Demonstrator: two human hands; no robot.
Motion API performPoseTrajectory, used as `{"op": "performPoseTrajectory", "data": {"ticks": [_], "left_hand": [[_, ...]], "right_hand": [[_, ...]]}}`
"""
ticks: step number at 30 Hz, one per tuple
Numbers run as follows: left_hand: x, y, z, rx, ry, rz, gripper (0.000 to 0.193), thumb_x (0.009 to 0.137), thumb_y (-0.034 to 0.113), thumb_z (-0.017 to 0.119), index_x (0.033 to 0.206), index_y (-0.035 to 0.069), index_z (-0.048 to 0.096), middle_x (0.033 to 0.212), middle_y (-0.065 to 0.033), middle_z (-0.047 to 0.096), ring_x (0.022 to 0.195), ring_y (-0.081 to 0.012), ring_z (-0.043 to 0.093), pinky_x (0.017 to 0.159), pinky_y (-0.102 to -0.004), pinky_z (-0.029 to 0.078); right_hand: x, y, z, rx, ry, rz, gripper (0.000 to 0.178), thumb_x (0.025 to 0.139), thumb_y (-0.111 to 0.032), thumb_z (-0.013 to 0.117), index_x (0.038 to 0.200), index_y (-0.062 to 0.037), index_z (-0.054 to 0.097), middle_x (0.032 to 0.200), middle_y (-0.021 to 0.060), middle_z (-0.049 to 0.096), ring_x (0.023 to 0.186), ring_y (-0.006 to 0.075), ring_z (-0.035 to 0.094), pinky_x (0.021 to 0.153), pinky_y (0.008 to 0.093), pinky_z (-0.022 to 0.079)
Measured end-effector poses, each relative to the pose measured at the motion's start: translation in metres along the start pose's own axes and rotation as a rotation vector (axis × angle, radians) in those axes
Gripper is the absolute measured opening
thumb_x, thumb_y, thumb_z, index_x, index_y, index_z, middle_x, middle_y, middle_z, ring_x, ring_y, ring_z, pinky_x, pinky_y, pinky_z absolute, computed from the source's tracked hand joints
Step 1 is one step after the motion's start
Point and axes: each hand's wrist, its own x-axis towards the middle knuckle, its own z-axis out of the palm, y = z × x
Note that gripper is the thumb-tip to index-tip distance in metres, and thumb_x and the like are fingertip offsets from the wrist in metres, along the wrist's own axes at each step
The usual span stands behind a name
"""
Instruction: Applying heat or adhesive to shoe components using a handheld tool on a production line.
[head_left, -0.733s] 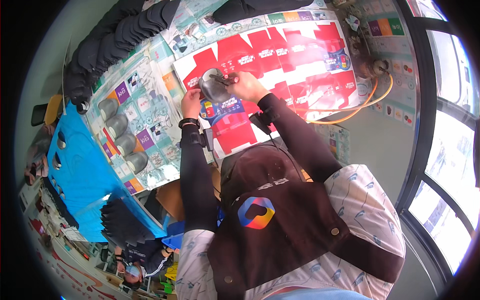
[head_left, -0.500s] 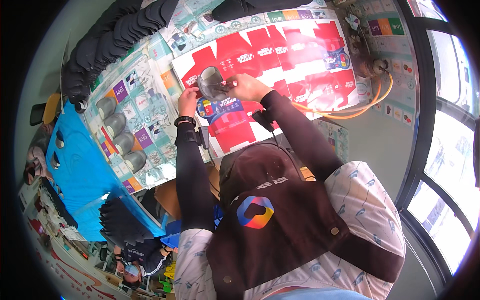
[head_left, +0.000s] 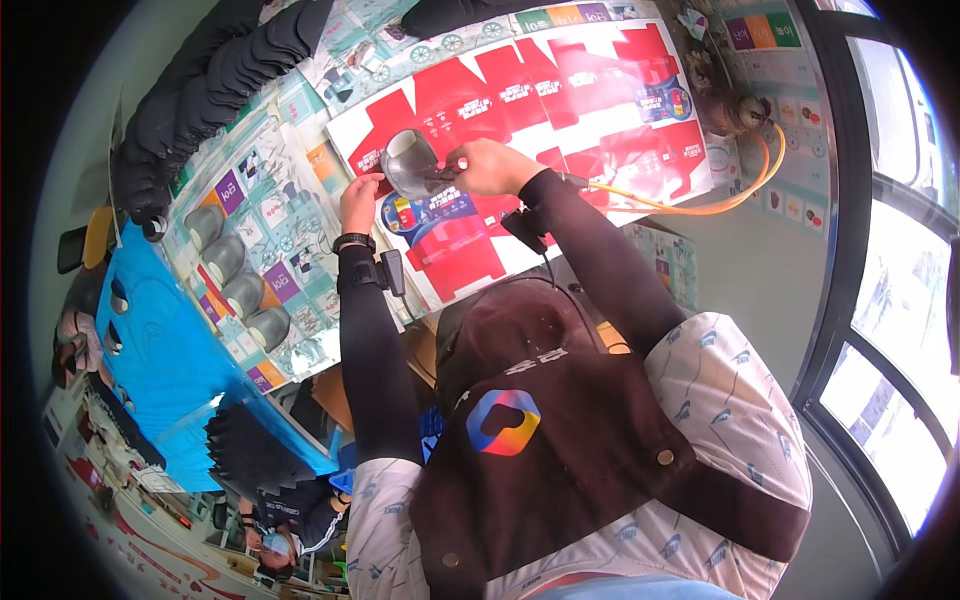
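On the left, a row of four grey cups point(head_left: 225, 259) is lying on the patterned surface point(head_left: 300, 225), left of the red-and-white printed sheet point(head_left: 590, 120). Over the sheet's left part, the person's left hand point(head_left: 360, 204) is holding its fingers drawn together at the rim of another grey cup point(head_left: 408, 165); whether they're gripping or merely touching it, I can't tell. That cup is showing its paler opening toward the sheet's far edge. To its right, over the sheet, the right hand point(head_left: 492, 167) is clasping a slim dark tool point(head_left: 441, 179) that's pointing at the cup's side. Doing this well, I'm thinking, is a matter of the left hand steadying the rim while the right is moving in small, light strokes, its tip staying clear of the left fingers.

As for room, the cups left of the sheet are sitting near enough that a swinging left elbow could be knocking them. Rightward, the sheet is spreading out flat, offering the freest path. An orange hose point(head_left: 690, 208) is looping in from past the sheet's right edge, so it could be dragging on the right wrist.
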Motion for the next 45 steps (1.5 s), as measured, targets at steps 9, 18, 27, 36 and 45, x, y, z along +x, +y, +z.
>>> {"op": "performPoseTrajectory", "data": {"ticks": [9, 18, 27, 36, 45], "left_hand": [[0.021, -0.016, 0.018, -0.045, 0.074, 0.135, 0.029, 0.092, 0.027, 0.075, 0.103, 0.001, 0.077, 0.086, -0.0032, 0.075, 0.077, -0.0095, 0.067, 0.072, -0.0262, 0.052], [0.004, 0.025, 0.040, 0.261, 0.277, 0.238, 0.030, 0.080, 0.033, 0.077, 0.084, 0.004, 0.076, 0.079, -0.0165, 0.074, 0.077, -0.0337, 0.072, 0.074, -0.0414, 0.055], [0.026, -0.039, -0.160, -0.958, 0.699, 0.147, 0.025, 0.089, 0.013, 0.072, 0.096, 0.002, 0.051, 0.094, -0.0209, 0.065, 0.086, -0.0358, 0.071, 0.070, -0.0530, 0.063], [0.143, -0.041, -0.192, 1.002, 0.827, 0.444, 0.029, 0.089, 0.038, 0.071, 0.088, 0.011, 0.058, 0.089, -0.0144, 0.065, 0.085, -0.0363, 0.068, 0.067, -0.0547, 0.054], [0.027, -0.030, -0.153, -0.824, 0.405, -0.026, 0.056, 0.096, 0.047, 0.059, 0.140, 0.014, 0.050, 0.143, -0.0098, 0.056, 0.130, -0.0310, 0.054, 0.101, -0.0510, 0.047]], "right_hand": [[-0.002, 0.003, -0.010, 0.004, -0.005, -0.063, 0.032, 0.082, -0.024, 0.060, 0.102, -0.0031, 0.074, 0.089, 0.0267, 0.070, 0.088, 0.0464, 0.067, 0.081, 0.0519, 0.054], [-0.062, 0.022, -0.046, 0.173, 0.296, 0.019, 0.040, 0.086, -0.015, 0.074, 0.118, 0.0054, 0.064, 0.093, 0.0186, 0.072, 0.084, 0.0258, 0.069, 0.076, 0.0396, 0.052], [-0.131, 0.057, -0.048, 0.457, 0.174, 0.208, 0.034, 0.088, -0.010, 0.068, 0.120, -0.0008, 0.065, 0.092, 0.0048, 0.075, 0.069, 0.0078, 0.062, 0.050, 0.0245, 0.041], [-0.230, 0.024, -0.060, 0.639, 0.378, 0.186, 0.044, 0.086, 0.004, 0.063, 0.130, 0.0013, 0.063, 0.111, 0.0070, 0.074, 0.094, 0.0128, 0.068, 0.068, 0.0252, 0.052], [-0.335, 0.066, -0.082, 0.080, 0.472, 0.201, 0.034, 0.083, -0.016, 0.063, 0.113, -0.0015, 0.068, 0.094, 0.0228, 0.071, 0.090, 0.0403, 0.069, 0.079, 0.0466, 0.052]]}}
